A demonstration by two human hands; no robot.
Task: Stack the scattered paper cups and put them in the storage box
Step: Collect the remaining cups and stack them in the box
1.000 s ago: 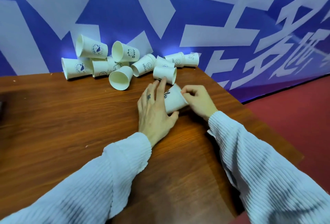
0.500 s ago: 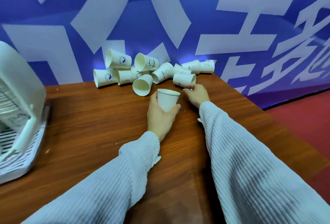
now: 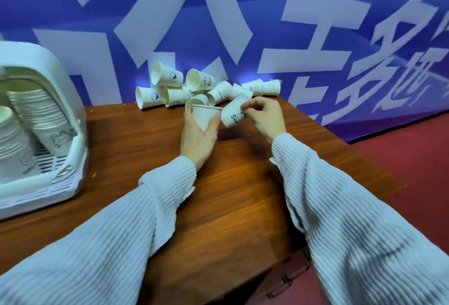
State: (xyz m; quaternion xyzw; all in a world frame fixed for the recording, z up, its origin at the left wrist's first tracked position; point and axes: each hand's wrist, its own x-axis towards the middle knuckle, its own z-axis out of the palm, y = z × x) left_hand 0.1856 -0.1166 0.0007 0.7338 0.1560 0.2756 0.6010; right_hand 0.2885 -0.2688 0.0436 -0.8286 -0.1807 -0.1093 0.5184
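Observation:
My left hand [image 3: 198,134] grips a white paper cup [image 3: 204,115] upright, mouth up, above the wooden table [image 3: 145,139]. Just to its right my right hand [image 3: 266,116] pinches a second white cup [image 3: 232,115] with "Bear" print, tilted with its base toward the first cup. Behind them several white paper cups [image 3: 170,86] lie scattered on their sides against the wall. At the left stands the white storage box [image 3: 36,120], open toward me, with stacked cups [image 3: 46,120] leaning inside.
A blue wall banner [image 3: 218,25] with large white characters runs along the table's back edge. The table's right edge drops to a red floor [image 3: 413,171]. My pale ribbed sleeves fill the foreground.
My left hand lifted its cup upright off the table. My right hand picked a second cup from the pile and brought it beside the first. The view shifted left, revealing the storage box.

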